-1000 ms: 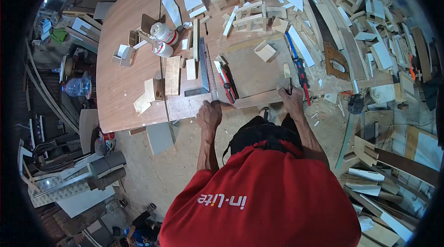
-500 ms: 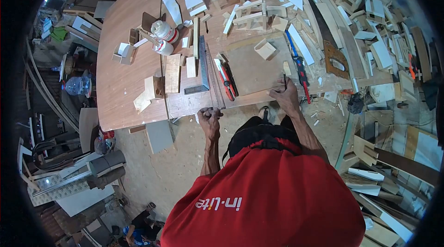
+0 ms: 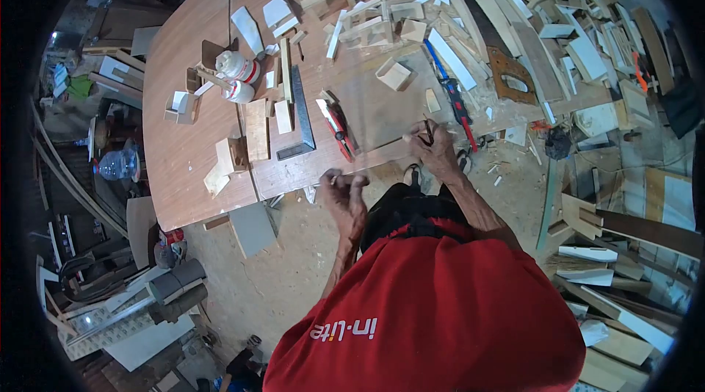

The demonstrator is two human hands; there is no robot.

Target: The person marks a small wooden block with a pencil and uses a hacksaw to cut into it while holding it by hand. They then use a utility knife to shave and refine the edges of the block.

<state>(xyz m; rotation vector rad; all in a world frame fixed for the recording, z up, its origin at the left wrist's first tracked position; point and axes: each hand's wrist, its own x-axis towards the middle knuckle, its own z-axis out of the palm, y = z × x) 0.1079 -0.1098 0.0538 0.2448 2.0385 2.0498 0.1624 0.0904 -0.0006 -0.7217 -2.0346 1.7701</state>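
Observation:
My left hand (image 3: 343, 195) is at the table's front edge with its fingers curled. A long, thin strip like a ruler (image 3: 365, 102), smeared by motion, runs up from its fingertips. My right hand (image 3: 435, 151) pinches a dark, thin pencil (image 3: 428, 132) over the front edge of a flat brown board (image 3: 374, 106). A red utility knife (image 3: 337, 130) lies between the hands, beyond the left one. A metal try square (image 3: 299, 117) rests left of the knife. On the board are a small wooden corner piece (image 3: 393, 74) and a small wood offcut (image 3: 432, 101).
A blue and red tool (image 3: 455, 102) and a handsaw (image 3: 512, 78) lie to the right. Glue bottles (image 3: 236, 69) stand at the left among wood pieces. Small wooden frames (image 3: 367, 21) and offcuts crowd the back. Scrap wood (image 3: 609, 304) is piled right of my body.
The view has shifted, moving the table's things leftward. The thin strip has swung from left of the knife to its right, with my left hand at its end. The pencil is more tilted.

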